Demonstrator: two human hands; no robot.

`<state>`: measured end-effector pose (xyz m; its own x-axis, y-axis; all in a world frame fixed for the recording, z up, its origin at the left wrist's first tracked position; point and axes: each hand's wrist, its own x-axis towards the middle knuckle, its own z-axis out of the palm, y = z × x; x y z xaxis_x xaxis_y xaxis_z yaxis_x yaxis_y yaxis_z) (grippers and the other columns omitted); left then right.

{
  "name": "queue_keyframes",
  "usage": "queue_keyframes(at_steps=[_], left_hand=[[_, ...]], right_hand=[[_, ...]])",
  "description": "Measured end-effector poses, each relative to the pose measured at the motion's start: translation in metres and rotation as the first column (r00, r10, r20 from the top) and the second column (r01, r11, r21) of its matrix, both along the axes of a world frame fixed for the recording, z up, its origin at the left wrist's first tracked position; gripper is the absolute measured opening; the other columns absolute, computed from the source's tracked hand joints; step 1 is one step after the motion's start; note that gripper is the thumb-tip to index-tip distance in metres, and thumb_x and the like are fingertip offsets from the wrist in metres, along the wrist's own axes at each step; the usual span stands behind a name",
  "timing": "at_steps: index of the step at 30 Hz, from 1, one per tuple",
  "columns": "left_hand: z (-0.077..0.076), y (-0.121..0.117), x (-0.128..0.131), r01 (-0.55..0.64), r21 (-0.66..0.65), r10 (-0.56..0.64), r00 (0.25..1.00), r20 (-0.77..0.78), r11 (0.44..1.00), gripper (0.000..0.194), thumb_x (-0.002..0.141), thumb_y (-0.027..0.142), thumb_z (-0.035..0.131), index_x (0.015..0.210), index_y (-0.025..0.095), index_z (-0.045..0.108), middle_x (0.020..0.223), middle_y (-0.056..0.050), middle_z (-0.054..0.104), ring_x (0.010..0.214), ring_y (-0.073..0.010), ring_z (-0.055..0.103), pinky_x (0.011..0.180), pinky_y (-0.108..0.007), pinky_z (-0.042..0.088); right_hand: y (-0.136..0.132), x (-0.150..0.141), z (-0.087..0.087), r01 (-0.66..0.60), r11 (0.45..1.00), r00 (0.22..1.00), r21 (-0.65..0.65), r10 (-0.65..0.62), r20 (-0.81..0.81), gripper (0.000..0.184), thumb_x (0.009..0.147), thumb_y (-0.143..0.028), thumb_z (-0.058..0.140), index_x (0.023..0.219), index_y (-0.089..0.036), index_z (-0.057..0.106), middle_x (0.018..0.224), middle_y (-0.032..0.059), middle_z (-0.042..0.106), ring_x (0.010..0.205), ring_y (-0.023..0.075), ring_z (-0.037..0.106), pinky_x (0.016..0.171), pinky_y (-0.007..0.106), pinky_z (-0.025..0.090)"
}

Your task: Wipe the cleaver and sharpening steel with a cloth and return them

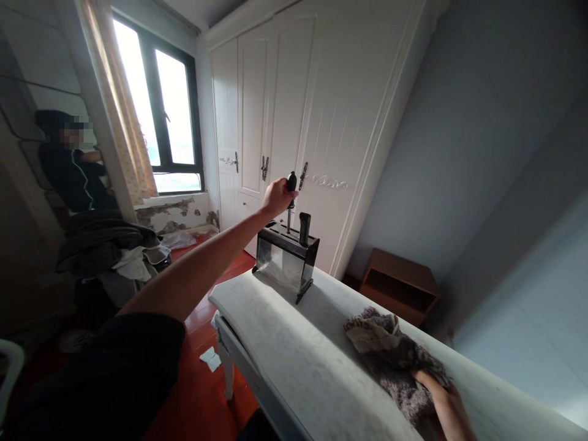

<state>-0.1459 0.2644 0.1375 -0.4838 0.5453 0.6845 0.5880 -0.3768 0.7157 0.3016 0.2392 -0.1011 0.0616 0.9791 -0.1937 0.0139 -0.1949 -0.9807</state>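
Note:
My left hand (278, 197) reaches far forward, its fingers wrapped round the black handle of a knife (291, 182). A narrow length of its metal shows between the handle and the knife block (281, 264); the rest is hidden in the slot. The block has a black slotted top, clear-looking sides and dark feet, and stands at the far end of the white table (294, 343). A second black handle (304, 229) sticks up from it. Nearer me on the right, my right hand (443, 395) grips a brown-grey fluffy cloth (395, 355) bunched on the tabletop.
A white wardrobe (285, 104) stands behind the table, with a brown open-fronted cabinet (399, 285) to its right. Clothes (114, 251) are piled at left by the window (172, 110). A white paper (210, 359) lies on the red floor. Another person (76, 165) appears at far left.

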Motion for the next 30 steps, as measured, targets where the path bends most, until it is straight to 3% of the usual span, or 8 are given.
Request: queue_keyframes(at_steps=[6, 9, 16, 22, 27, 30], left_hand=[[0.051, -0.001, 0.002, 0.044, 0.145, -0.049, 0.998, 0.034, 0.988, 0.026, 0.066, 0.003, 0.067, 0.071, 0.018, 0.047, 0.062, 0.0, 0.05, 0.073, -0.0149, 0.058, 0.058, -0.023, 0.046], [0.071, -0.007, 0.005, 0.024, 0.183, -0.026, 1.0, 0.012, 0.983, 0.026, 0.067, 0.001, 0.065, 0.069, 0.018, 0.046, 0.06, 0.0, 0.05, 0.066, -0.0127, 0.055, 0.055, -0.023, 0.043], [0.106, -0.033, 0.023, 0.013, 0.311, -0.016, 1.0, 0.006, 0.95, 0.026, 0.076, 0.003, 0.063, 0.068, 0.02, 0.045, 0.062, 0.001, 0.054, 0.056, -0.0103, 0.053, 0.053, -0.025, 0.04], [0.103, -0.066, 0.068, 0.11, 0.309, -0.121, 0.993, 0.018, 0.945, 0.016, 0.08, 0.007, 0.064, 0.076, 0.018, 0.053, 0.063, 0.005, 0.058, 0.059, -0.0086, 0.057, 0.06, -0.024, 0.042], [0.079, -0.09, 0.111, 0.294, 0.283, -0.295, 0.955, -0.041, 0.913, 0.013, 0.078, 0.009, 0.067, 0.074, 0.016, 0.056, 0.065, 0.003, 0.063, 0.057, -0.0078, 0.055, 0.06, -0.026, 0.044], [0.061, -0.099, 0.132, 0.355, 0.18, -0.361, 0.933, 0.0, 0.917, 0.012, 0.077, 0.011, 0.069, 0.074, 0.013, 0.058, 0.065, 0.0, 0.064, 0.061, -0.0101, 0.061, 0.06, -0.025, 0.045]], right_hand=[[-0.003, 0.001, -0.003, 0.004, 1.0, 1.0, -0.021, -0.004, -0.01, 0.051, 0.042, -0.04, 0.075, 0.086, -0.016, 0.062, 0.078, 0.0032, 0.07, 0.095, 0.0317, 0.064, 0.079, 0.034, 0.052], [-0.006, 0.0, -0.004, 0.019, 1.0, 1.0, -0.021, -0.02, -0.023, 0.048, 0.043, -0.037, 0.074, 0.085, -0.018, 0.061, 0.077, 0.0017, 0.07, 0.095, 0.0294, 0.065, 0.076, 0.03, 0.052], [-0.009, -0.001, -0.005, 0.012, 1.0, 1.0, -0.029, -0.012, -0.018, 0.048, 0.045, -0.035, 0.072, 0.089, -0.017, 0.06, 0.079, 0.0024, 0.07, 0.094, 0.0281, 0.065, 0.073, 0.03, 0.053], [-0.011, -0.002, -0.004, 0.026, 1.0, 1.0, 0.0, -0.026, -0.014, 0.047, 0.047, -0.037, 0.075, 0.087, -0.016, 0.063, 0.078, 0.0031, 0.071, 0.085, 0.0262, 0.066, 0.068, 0.029, 0.053], [-0.019, -0.006, -0.002, 0.039, 0.999, 0.996, -0.022, -0.041, -0.075, 0.052, 0.044, -0.041, 0.081, 0.086, -0.014, 0.066, 0.076, 0.0036, 0.071, 0.078, 0.0244, 0.066, 0.065, 0.029, 0.054], [-0.025, -0.007, -0.007, 0.073, 0.997, 0.993, -0.029, -0.076, -0.09, 0.054, 0.043, -0.04, 0.082, 0.088, -0.014, 0.067, 0.075, 0.0028, 0.071, 0.075, 0.0229, 0.066, 0.064, 0.028, 0.053]])
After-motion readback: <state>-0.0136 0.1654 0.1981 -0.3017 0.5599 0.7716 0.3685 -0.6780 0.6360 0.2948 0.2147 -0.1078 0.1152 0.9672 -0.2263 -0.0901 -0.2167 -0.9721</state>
